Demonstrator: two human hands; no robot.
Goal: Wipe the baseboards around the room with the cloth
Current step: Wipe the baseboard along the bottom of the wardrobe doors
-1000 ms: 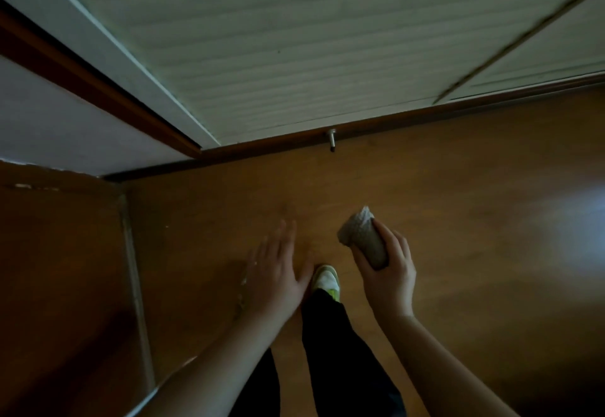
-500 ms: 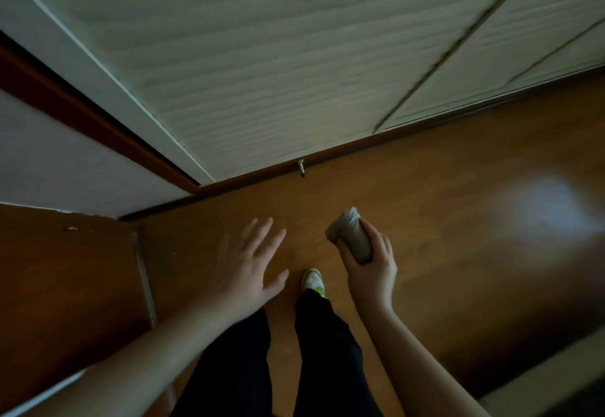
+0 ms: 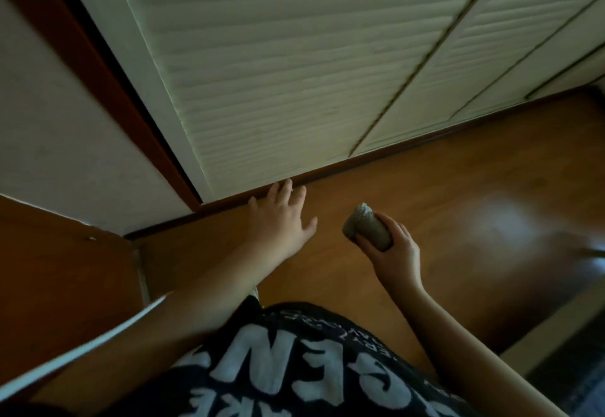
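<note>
Wooden flooring (image 3: 409, 220) meets a dark baseboard (image 3: 376, 163) that runs as a long strip from lower left to upper right beneath the white slatted doors (image 3: 294, 73). The rolled cloth (image 3: 366, 231) is gripped in the curled fingers of the right hand (image 3: 391, 253), held above the floor and well short of the baseboard. The left hand (image 3: 278, 220), fingers spread, is nearer, its fingertips seemingly at the strip, and nothing is seen in the way

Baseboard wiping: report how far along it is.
Done: nothing visibly wiped; no cleaned stretch can be told apart in this dim view. In hand: the right hand grips the rolled cloth above the floor, clear of the baseboard, while the left hand reaches with straight fingers toward it. Left: bring the cloth to the baseboard and wipe along it.
</note>
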